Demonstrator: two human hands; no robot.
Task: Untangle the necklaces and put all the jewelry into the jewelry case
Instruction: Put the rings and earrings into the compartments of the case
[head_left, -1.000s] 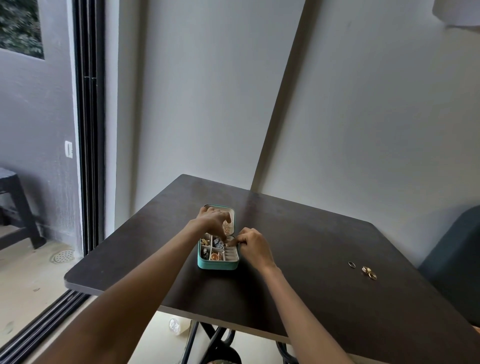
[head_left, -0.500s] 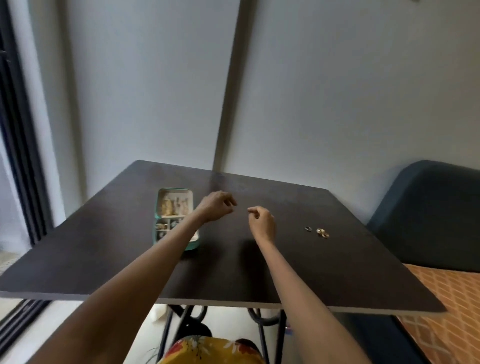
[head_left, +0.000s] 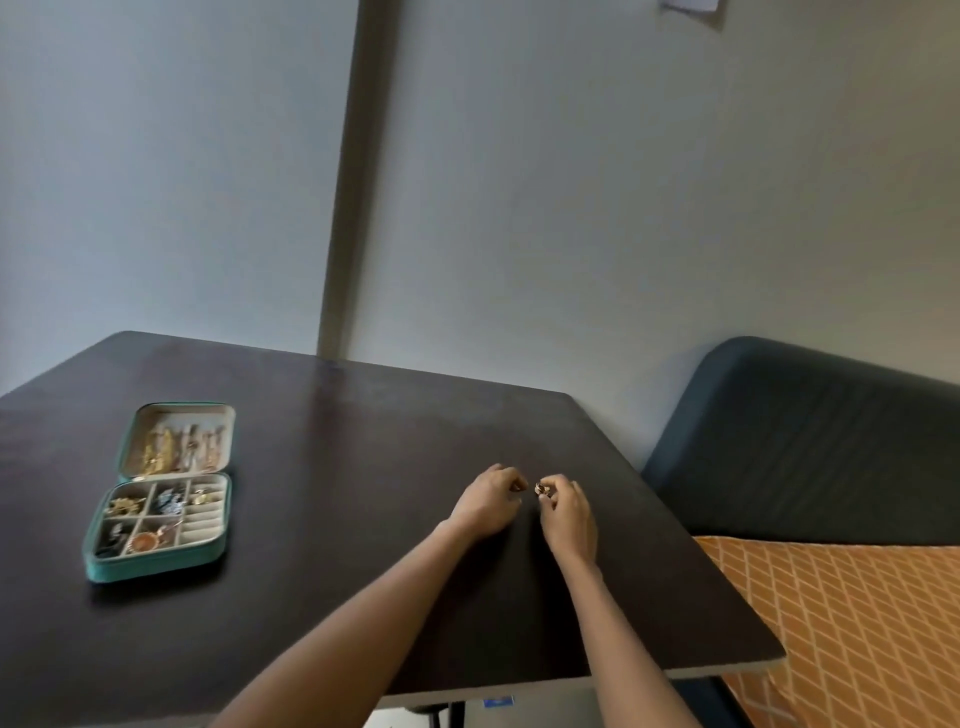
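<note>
Lying open at the left of the dark tabletop, the teal jewelry case is holding sorted pieces, while further right the left hand is curling over something unclear and the right hand is pinching small gold rings.

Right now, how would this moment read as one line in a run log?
step: collecting rings | right hand: pinches small gold ring | left hand: curled beside, hold unclear | open teal jewelry case: apart, far left on dark table
</note>
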